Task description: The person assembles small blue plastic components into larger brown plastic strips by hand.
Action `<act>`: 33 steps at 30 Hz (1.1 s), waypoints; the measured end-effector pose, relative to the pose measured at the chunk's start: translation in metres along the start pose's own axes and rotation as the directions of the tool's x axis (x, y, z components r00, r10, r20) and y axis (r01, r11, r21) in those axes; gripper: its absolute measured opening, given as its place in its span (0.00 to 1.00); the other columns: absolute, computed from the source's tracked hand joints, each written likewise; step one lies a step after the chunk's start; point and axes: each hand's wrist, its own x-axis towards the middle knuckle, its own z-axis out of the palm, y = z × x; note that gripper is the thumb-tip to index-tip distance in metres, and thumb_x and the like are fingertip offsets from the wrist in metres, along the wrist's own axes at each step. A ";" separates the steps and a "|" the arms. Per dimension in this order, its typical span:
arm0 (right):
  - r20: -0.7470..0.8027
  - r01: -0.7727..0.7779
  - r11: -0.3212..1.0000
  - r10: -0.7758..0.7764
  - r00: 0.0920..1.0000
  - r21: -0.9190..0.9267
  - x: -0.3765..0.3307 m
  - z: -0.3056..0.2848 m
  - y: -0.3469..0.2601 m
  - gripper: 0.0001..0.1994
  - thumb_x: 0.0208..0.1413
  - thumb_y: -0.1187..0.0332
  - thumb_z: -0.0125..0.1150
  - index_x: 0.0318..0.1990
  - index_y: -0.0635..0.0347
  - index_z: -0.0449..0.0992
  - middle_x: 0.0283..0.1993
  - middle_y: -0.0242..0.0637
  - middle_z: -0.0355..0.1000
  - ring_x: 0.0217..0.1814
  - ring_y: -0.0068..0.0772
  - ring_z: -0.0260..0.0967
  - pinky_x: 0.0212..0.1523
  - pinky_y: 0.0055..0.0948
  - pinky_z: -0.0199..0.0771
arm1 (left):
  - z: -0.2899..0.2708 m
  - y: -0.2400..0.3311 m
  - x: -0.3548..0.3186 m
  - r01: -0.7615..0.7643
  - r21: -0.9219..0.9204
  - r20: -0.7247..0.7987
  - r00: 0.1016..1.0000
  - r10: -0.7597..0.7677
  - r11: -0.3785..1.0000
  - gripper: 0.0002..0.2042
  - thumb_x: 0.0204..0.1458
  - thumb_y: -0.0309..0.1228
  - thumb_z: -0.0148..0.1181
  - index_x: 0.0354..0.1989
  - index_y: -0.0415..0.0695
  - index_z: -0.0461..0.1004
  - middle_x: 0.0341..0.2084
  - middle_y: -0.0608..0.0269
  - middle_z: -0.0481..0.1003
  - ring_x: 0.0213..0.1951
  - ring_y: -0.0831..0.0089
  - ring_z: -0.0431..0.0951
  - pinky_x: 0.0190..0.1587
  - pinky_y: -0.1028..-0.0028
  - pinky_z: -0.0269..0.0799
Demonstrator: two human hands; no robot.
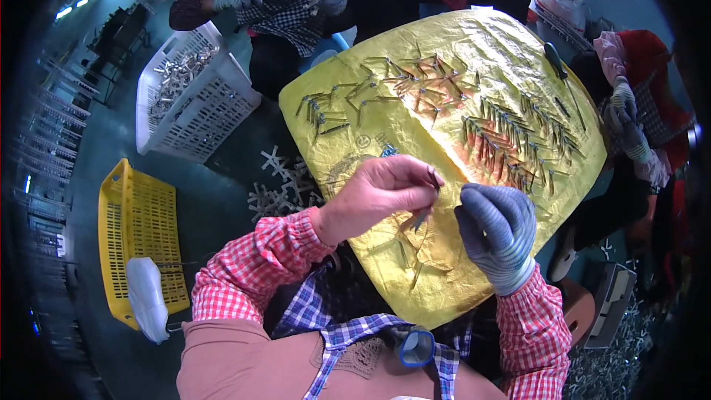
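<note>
My bare left hand (381, 194) is above the table's near half, thumb and fingers pinched on a small metal part (421, 219). Just to its right, my right hand (498, 230) in a grey-blue glove has its fingers curled together; whatever they hold, if anything, is hidden. Beneath both hands spreads a table (400, 133) wrapped in shiny yellow sheeting. A little pile of blue screws (389, 150) lies beyond my left hand. Slim metal pieces (492, 141), joined in V shapes, lie in rows at the right. More jointed pieces (411, 259) rest close to the near edge.
A screwdriver (555, 59) lies along the table's right edge. On the floor at left stand a white crate (215, 115) of metal parts and a yellow basket (141, 230) with a white cloth-like item. Loose metal crosses (278, 181) lie nearby. Co-workers sit at the far and right sides.
</note>
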 end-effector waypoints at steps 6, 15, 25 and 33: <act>-0.039 -0.099 0.994 0.096 0.995 -0.054 -0.001 -0.003 0.009 0.18 0.44 0.75 0.70 0.46 0.52 0.78 0.40 0.32 0.77 0.36 0.37 0.74 0.36 0.34 0.73 | -0.066 0.045 0.021 -0.137 0.423 -0.250 0.933 0.260 0.896 0.06 0.60 0.23 0.55 0.44 0.36 0.74 0.34 0.62 0.78 0.33 0.76 0.78 0.39 0.76 0.77; 0.035 -0.081 0.996 0.082 0.996 -0.030 -0.002 0.006 0.016 0.17 0.45 0.73 0.69 0.46 0.50 0.78 0.38 0.31 0.76 0.33 0.36 0.74 0.32 0.35 0.73 | -0.202 0.076 0.040 -0.068 0.254 -0.584 0.785 0.209 0.965 0.11 0.61 0.28 0.56 0.50 0.39 0.74 0.37 0.64 0.77 0.35 0.74 0.79 0.41 0.75 0.77; 0.208 -0.449 0.887 0.463 0.862 -0.111 -0.007 0.035 0.029 0.07 0.53 0.66 0.65 0.38 0.53 0.81 0.30 0.38 0.76 0.30 0.43 0.75 0.32 0.37 0.75 | -0.247 0.044 0.052 0.548 0.834 -0.432 0.724 0.538 -0.066 0.10 0.48 0.34 0.63 0.37 0.47 0.82 0.30 0.59 0.81 0.35 0.59 0.82 0.40 0.63 0.76; 0.594 -0.491 0.797 0.595 0.542 -0.351 -0.011 0.086 0.021 0.10 0.53 0.58 0.63 0.33 0.53 0.79 0.30 0.41 0.76 0.34 0.47 0.76 0.35 0.45 0.74 | -0.246 0.042 0.053 0.588 0.808 -0.518 0.739 0.430 -0.037 0.09 0.47 0.33 0.64 0.36 0.46 0.83 0.31 0.57 0.82 0.36 0.61 0.83 0.41 0.66 0.77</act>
